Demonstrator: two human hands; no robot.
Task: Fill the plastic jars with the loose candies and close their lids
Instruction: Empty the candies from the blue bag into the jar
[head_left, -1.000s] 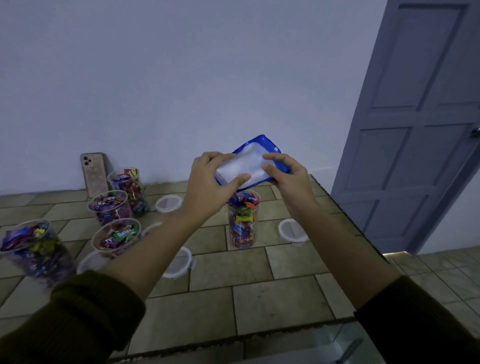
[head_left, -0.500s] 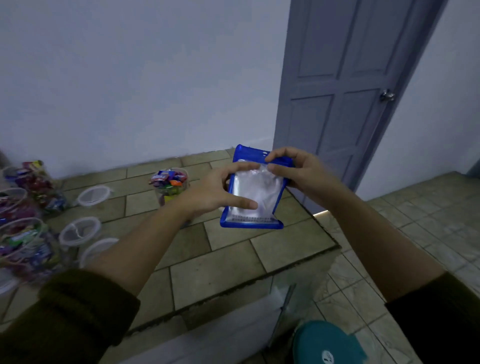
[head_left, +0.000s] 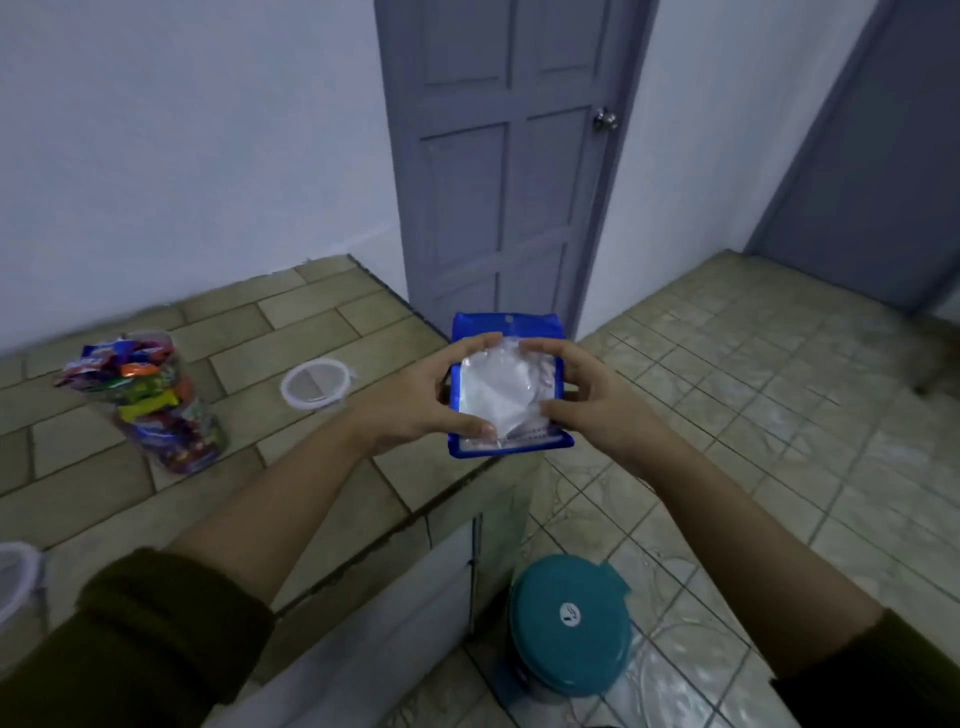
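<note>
Both hands hold a flat blue and clear plastic bag (head_left: 506, 332) that looks empty, out past the counter's right end. My left hand (head_left: 415, 397) grips its left edge with the thumb across the clear front. My right hand (head_left: 587, 395) grips its right edge. A clear plastic jar (head_left: 156, 397), filled to the top with colourful wrapped candies and without a lid, stands on the tiled counter (head_left: 130, 499) at the left. A clear round lid (head_left: 316, 383) lies on the counter between the jar and my left hand.
Another clear lid (head_left: 15, 577) shows at the left edge. A teal lidded bin (head_left: 569, 621) stands on the tiled floor below the counter's corner. A grey door (head_left: 498, 156) is straight ahead, another at the far right.
My view has swung right, away from the other jars. The bag moved from above the open jar to past the counter's end, and both hands are crumpling it.
</note>
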